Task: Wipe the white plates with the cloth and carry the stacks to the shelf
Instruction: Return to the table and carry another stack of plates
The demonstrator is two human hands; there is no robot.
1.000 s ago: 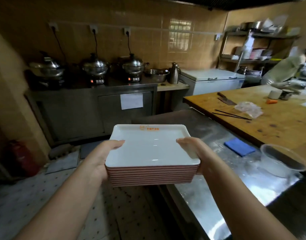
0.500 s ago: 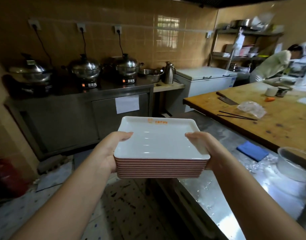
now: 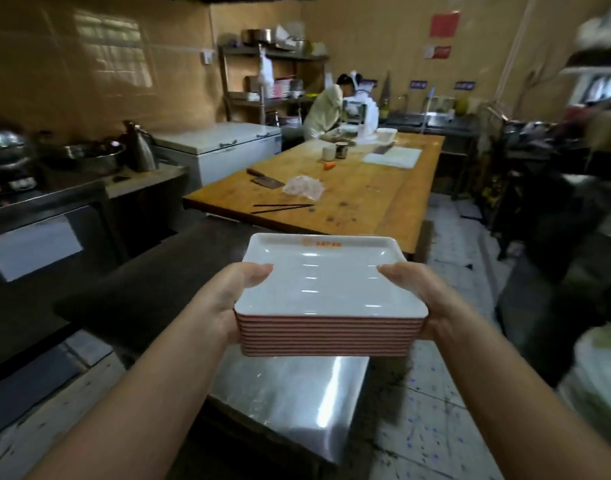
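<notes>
Gripping the stack of white plates (image 3: 331,299) between my left hand (image 3: 228,299) and right hand (image 3: 425,299), thumbs over the rim, I judged wiping done; the shelf (image 3: 273,81) stood well ahead.

Both hands, left hand (image 3: 228,299) and right hand (image 3: 425,299), grip the plate stack (image 3: 328,292), held above a steel counter (image 3: 297,393). Directly ahead, the wooden table (image 3: 359,188) blocks the straight path; it carries a cleaver (image 3: 266,180), chopsticks (image 3: 280,208) and a plastic bag (image 3: 304,187). Open floor (image 3: 453,258) runs along the table's right side. Dark clutter (image 3: 546,188) bounds that aisle on the right. A person (image 3: 326,110) stands at the table's far left corner, before the shelf (image 3: 273,74).
</notes>
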